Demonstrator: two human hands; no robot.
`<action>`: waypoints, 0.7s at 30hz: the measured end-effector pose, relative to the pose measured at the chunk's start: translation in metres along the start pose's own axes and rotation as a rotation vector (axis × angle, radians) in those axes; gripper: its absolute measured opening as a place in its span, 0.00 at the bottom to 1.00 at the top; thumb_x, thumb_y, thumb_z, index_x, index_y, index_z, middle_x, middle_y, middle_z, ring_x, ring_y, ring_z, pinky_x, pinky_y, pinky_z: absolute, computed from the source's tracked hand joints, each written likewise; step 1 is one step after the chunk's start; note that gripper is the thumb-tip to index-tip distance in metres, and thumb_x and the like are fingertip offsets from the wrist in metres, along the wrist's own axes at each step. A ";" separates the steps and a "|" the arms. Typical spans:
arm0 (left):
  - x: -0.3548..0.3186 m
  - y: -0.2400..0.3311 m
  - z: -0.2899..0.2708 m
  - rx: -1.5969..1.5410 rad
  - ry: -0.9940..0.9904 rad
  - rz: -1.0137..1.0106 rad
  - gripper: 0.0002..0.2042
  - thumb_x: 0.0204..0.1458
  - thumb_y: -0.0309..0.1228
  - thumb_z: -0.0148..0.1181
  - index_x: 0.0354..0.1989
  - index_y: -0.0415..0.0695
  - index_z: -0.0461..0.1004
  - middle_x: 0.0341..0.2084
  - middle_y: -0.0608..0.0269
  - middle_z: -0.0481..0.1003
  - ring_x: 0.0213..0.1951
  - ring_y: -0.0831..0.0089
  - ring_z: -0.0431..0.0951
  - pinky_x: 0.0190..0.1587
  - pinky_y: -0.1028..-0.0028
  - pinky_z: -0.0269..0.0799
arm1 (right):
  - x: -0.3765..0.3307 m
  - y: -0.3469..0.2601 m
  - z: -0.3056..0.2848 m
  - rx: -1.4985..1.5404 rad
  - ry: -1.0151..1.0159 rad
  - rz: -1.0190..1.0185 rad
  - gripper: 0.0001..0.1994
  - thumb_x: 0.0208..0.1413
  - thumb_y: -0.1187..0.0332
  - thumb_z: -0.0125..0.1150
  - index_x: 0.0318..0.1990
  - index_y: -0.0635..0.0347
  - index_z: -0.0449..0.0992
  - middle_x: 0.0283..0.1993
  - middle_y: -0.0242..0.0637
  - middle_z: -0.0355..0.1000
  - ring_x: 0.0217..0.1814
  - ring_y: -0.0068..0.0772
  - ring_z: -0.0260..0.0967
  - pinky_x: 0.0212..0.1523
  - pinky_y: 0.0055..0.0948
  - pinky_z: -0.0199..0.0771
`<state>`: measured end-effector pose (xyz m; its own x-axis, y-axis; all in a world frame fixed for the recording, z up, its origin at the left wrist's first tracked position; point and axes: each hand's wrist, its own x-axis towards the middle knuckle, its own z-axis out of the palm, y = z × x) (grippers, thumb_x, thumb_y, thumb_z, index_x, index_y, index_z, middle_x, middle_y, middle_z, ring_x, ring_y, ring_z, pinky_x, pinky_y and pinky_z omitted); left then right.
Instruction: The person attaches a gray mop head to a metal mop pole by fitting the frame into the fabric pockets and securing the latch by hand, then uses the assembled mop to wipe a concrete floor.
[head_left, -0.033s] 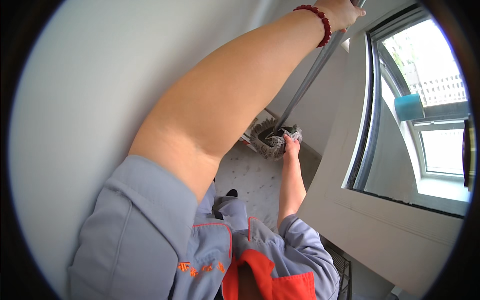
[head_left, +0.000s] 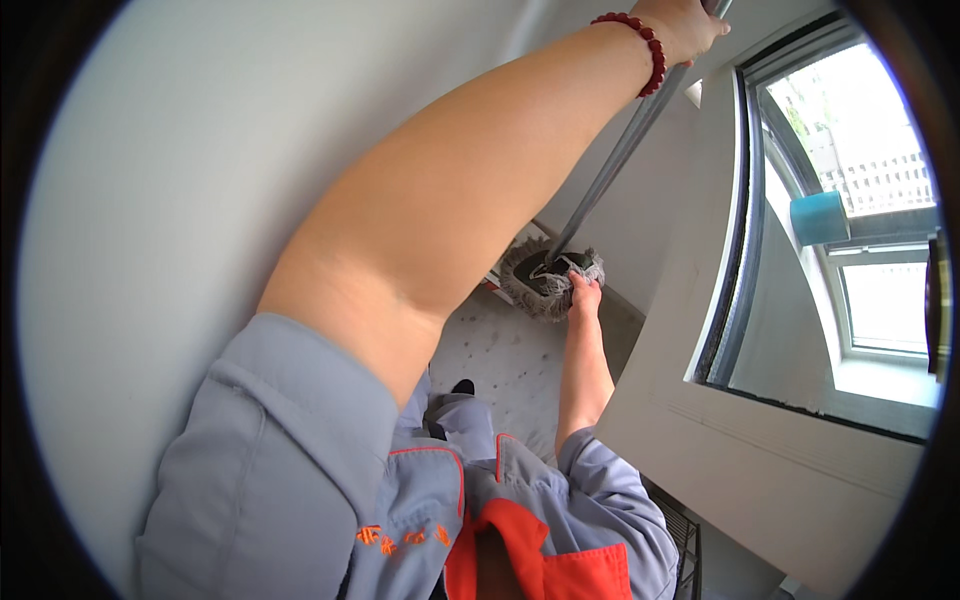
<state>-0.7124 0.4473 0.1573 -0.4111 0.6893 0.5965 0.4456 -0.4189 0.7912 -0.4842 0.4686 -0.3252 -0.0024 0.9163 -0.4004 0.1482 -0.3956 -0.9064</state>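
Note:
A mop with a grey metal pole [head_left: 630, 145] runs slantwise from the top right down to its fringed head [head_left: 530, 285]. High on the pole, my left hand [head_left: 682, 28] is closed around it, a dark red bead bracelet at the wrist. My right hand [head_left: 584, 291] reaches down and grips the grey fringe at the right side of the mop head. The fringe hides part of those fingers. The mop head is tilted, showing its dark frame; whether it touches the floor I cannot tell.
A pale wall [head_left: 180, 200] rises close on my left. At right stands a white door [head_left: 760, 470] with a glass pane, a blue cylinder [head_left: 819, 218] near it. Behind the mop head lies a flat, partly hidden thing. A wire rack [head_left: 688, 545] stands low right, above the speckled floor [head_left: 500, 365].

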 end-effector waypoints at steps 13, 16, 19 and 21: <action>0.028 0.078 -0.008 -0.091 -0.220 -0.297 0.16 0.52 0.35 0.54 0.44 0.36 0.67 0.33 0.59 0.70 0.31 0.71 0.73 0.32 0.73 0.73 | -0.046 -0.050 -0.043 -0.223 0.174 -0.032 0.22 0.43 0.70 0.65 0.46 0.69 0.68 0.44 0.43 0.70 0.42 0.36 0.68 0.41 0.34 0.69; 0.060 0.121 -0.007 0.010 -0.225 -0.351 0.15 0.52 0.35 0.54 0.43 0.37 0.67 0.33 0.59 0.70 0.33 0.70 0.72 0.34 0.73 0.72 | -0.079 -0.084 -0.050 -0.170 -0.165 0.062 0.24 0.48 0.64 0.62 0.52 0.65 0.65 0.44 0.42 0.69 0.43 0.38 0.67 0.37 0.39 0.70; 0.070 0.122 -0.006 0.087 -0.227 -0.406 0.15 0.53 0.36 0.53 0.43 0.37 0.67 0.34 0.58 0.71 0.36 0.68 0.72 0.37 0.71 0.70 | -0.144 -0.136 -0.065 0.007 -0.433 0.401 0.27 0.54 0.65 0.54 0.60 0.58 0.54 0.54 0.45 0.60 0.45 0.40 0.62 0.43 0.46 0.68; 0.076 0.124 0.008 0.118 -0.251 -0.407 0.16 0.53 0.36 0.52 0.43 0.36 0.67 0.34 0.57 0.72 0.37 0.66 0.72 0.39 0.69 0.69 | -0.154 -0.142 -0.082 0.072 -0.438 0.487 0.26 0.55 0.67 0.53 0.60 0.57 0.53 0.55 0.43 0.59 0.49 0.41 0.61 0.52 0.50 0.61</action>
<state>-0.6822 0.4524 0.2993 -0.3725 0.9106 0.1793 0.3816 -0.0259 0.9240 -0.4243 0.3889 -0.1239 -0.3560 0.5280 -0.7710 0.1676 -0.7757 -0.6085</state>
